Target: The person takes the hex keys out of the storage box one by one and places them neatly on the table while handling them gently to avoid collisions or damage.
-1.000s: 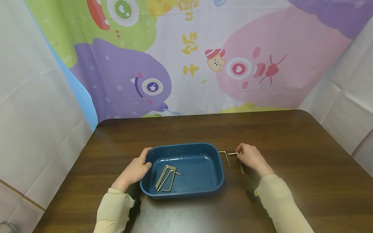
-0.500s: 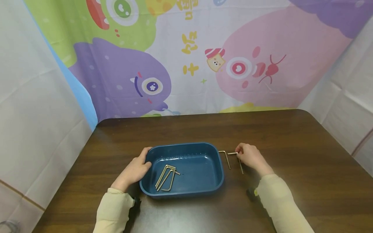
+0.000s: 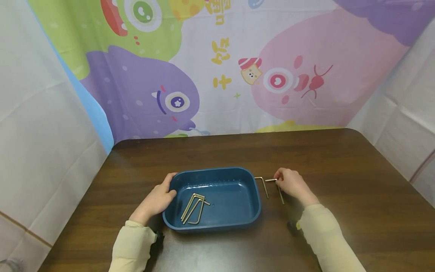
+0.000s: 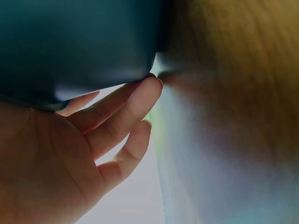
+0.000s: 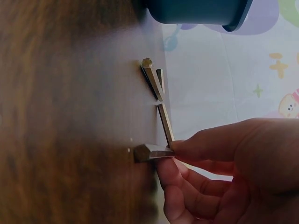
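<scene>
My left hand (image 3: 154,198) grips the left end of a blue rectangular tray (image 3: 227,206), thumb over the rim. In the left wrist view, the fingers (image 4: 140,100) lie along the tray's outer wall (image 4: 88,46). Several brass-coloured L-shaped hex keys (image 3: 191,206) lie overlapping inside, toward the left. To the right of the tray, my right hand (image 3: 293,185) pinches another hex key (image 3: 281,195) near its bend, between thumb and fingers, low at the tabletop. A further hex key (image 3: 265,188) lies between that one and the tray, its short arm at the tray's wall.
The dark wooden table (image 3: 217,151) reaches back to a cartoon-print curtain (image 3: 217,109). Pale cloth panels (image 3: 404,98) hang at both sides. A dark strap (image 3: 293,226) shows by the right sleeve.
</scene>
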The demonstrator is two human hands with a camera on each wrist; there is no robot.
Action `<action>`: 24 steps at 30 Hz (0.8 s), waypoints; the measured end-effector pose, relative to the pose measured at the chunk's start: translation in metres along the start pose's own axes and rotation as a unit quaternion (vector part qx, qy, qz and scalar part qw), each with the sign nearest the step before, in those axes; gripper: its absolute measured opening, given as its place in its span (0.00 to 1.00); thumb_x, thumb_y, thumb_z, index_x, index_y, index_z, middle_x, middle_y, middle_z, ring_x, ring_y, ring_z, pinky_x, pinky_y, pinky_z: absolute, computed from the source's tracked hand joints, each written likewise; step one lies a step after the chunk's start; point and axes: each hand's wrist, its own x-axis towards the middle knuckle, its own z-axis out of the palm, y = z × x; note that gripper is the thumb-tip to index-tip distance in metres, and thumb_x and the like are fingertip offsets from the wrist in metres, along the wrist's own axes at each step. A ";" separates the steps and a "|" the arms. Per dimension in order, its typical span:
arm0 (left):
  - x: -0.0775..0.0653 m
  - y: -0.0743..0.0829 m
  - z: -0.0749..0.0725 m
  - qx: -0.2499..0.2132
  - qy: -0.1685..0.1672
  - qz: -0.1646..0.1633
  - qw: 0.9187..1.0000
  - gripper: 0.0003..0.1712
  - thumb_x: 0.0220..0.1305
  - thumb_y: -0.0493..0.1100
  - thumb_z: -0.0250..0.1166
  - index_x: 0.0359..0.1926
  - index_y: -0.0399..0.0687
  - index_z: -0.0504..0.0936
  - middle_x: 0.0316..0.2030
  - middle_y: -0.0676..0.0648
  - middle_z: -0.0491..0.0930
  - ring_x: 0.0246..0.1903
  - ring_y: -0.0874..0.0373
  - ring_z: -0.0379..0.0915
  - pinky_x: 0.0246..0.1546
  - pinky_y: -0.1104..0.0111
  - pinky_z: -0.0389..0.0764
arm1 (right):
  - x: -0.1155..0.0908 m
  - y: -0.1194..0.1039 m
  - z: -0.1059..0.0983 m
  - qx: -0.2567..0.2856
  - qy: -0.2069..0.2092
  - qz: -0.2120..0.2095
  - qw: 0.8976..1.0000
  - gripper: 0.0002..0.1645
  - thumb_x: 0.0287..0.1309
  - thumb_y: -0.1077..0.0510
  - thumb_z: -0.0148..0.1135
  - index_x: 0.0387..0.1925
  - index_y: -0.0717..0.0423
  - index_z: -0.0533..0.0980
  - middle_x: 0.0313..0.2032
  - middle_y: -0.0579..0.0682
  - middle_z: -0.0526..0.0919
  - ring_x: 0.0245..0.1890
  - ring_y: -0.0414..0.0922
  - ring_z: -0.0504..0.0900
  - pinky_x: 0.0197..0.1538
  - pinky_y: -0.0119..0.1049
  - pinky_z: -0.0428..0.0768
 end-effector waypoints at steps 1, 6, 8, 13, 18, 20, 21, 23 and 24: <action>0.000 0.000 0.000 0.000 0.000 0.000 1.000 0.29 0.62 0.40 0.45 0.65 0.49 0.53 0.59 0.33 0.66 0.43 0.48 0.76 0.41 0.54 0.76 | 0.000 0.000 0.000 0.000 -0.001 0.000 1.000 0.08 0.53 0.66 0.55 0.36 0.63 0.74 0.24 0.51 0.73 0.24 0.44 0.71 0.28 0.34 0.68; 0.000 0.000 0.000 0.001 0.003 0.002 1.000 0.29 0.62 0.39 0.45 0.64 0.49 0.53 0.58 0.33 0.67 0.41 0.49 0.76 0.40 0.55 0.76 | -0.001 -0.001 0.000 -0.002 0.000 0.002 1.000 0.08 0.53 0.66 0.55 0.36 0.63 0.74 0.24 0.51 0.73 0.24 0.44 0.71 0.28 0.35 0.68; 0.000 -0.001 0.000 0.001 0.003 0.002 1.000 0.28 0.62 0.39 0.45 0.64 0.49 0.54 0.58 0.33 0.67 0.42 0.49 0.76 0.40 0.55 0.76 | 0.000 -0.001 -0.001 -0.002 0.000 0.003 1.000 0.08 0.53 0.66 0.55 0.36 0.63 0.74 0.24 0.51 0.73 0.25 0.44 0.71 0.29 0.35 0.68; 0.000 -0.001 0.000 0.000 0.002 0.002 1.000 0.28 0.62 0.39 0.45 0.64 0.49 0.54 0.58 0.33 0.67 0.41 0.49 0.76 0.40 0.55 0.76 | -0.001 -0.001 -0.001 0.002 -0.002 0.005 1.000 0.08 0.53 0.65 0.55 0.36 0.63 0.74 0.25 0.51 0.73 0.25 0.44 0.71 0.29 0.35 0.68; 0.000 0.000 0.000 0.001 0.003 0.003 1.000 0.28 0.62 0.39 0.45 0.64 0.49 0.54 0.58 0.33 0.67 0.41 0.49 0.75 0.40 0.55 0.76 | -0.001 0.001 0.000 0.004 0.000 0.000 1.000 0.07 0.53 0.65 0.55 0.36 0.63 0.74 0.25 0.51 0.73 0.25 0.44 0.71 0.29 0.35 0.68; 0.000 0.000 0.000 0.001 0.002 0.004 1.000 0.28 0.62 0.39 0.45 0.64 0.49 0.54 0.58 0.33 0.67 0.41 0.49 0.75 0.40 0.55 0.76 | -0.001 0.001 0.000 0.003 0.001 -0.002 1.000 0.07 0.53 0.65 0.55 0.36 0.63 0.74 0.25 0.51 0.73 0.25 0.44 0.71 0.29 0.35 0.68; 0.000 0.000 0.000 0.001 0.002 0.004 1.000 0.28 0.62 0.39 0.45 0.64 0.49 0.54 0.58 0.33 0.67 0.41 0.49 0.75 0.40 0.55 0.76 | -0.001 0.001 0.000 0.004 0.000 -0.001 1.000 0.07 0.53 0.65 0.55 0.36 0.63 0.74 0.25 0.51 0.73 0.25 0.44 0.71 0.29 0.35 0.68; 0.000 0.000 0.000 0.001 0.003 0.005 1.000 0.28 0.62 0.39 0.45 0.64 0.49 0.54 0.58 0.33 0.67 0.41 0.49 0.75 0.40 0.55 0.76 | -0.001 0.001 0.000 0.005 0.001 -0.003 1.000 0.07 0.53 0.65 0.55 0.35 0.63 0.74 0.24 0.51 0.73 0.24 0.44 0.71 0.28 0.35 0.68; 0.000 0.000 0.000 0.002 0.003 0.005 1.000 0.28 0.62 0.39 0.45 0.64 0.49 0.54 0.58 0.33 0.67 0.42 0.48 0.75 0.40 0.55 0.75 | -0.001 0.001 0.000 0.005 0.001 -0.003 1.000 0.06 0.53 0.65 0.55 0.35 0.63 0.74 0.24 0.51 0.73 0.24 0.44 0.71 0.28 0.35 0.69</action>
